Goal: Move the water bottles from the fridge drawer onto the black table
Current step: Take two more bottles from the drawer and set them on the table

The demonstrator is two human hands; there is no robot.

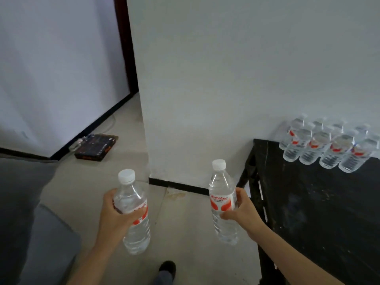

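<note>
My left hand (115, 214) grips a clear water bottle (134, 229) with a white cap and red label, held upright over the floor. In my right hand (244, 210) is a second, matching bottle (221, 194), also upright, just left of the black table (320, 212). At the table's far right corner, against the white wall, several more water bottles (327, 145) stand in rows. The fridge drawer is not in view.
A white wall corner (205, 89) juts out ahead, with a black skirting at its foot. On the tiled floor to the left lies a dark flat box (95, 148) beside a cable. A grey surface (30, 212) fills the lower left. My shoe (167, 268) shows below.
</note>
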